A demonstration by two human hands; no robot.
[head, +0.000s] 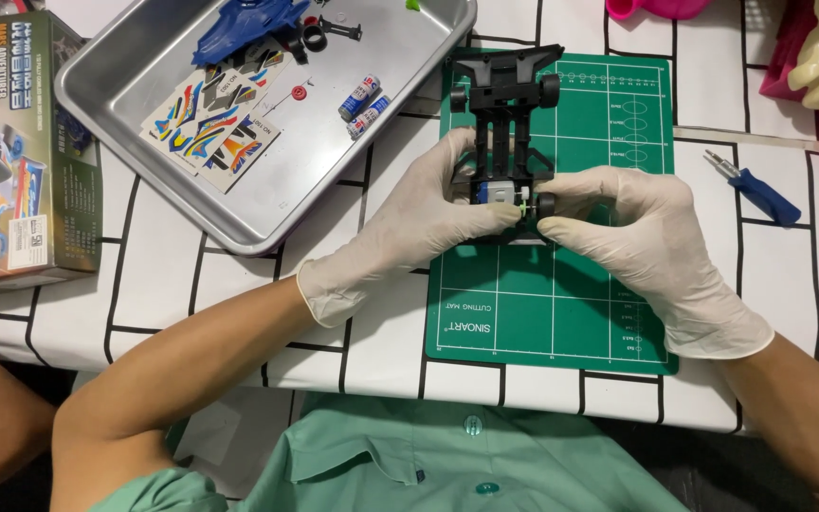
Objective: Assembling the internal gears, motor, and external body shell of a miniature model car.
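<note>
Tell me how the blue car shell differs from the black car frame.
The blue car shell lies in the metal tray; the black car frame sits on the green mat. The shell is untouched; both gloved hands, left hand and right hand, grip the frame. Only the frame has wheels fitted.

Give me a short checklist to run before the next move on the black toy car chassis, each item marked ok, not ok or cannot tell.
1. Black chassis lies on the green cutting mat: ok.
2. Left hand steadies the chassis at the motor: ok.
3. Right hand fingertips pinch at the rear wheel: ok.
4. Motor fully seated: cannot tell.
5. Two batteries in the metal tray, within reach: ok.
6. Blue screwdriver lies right of the mat: ok.
</note>
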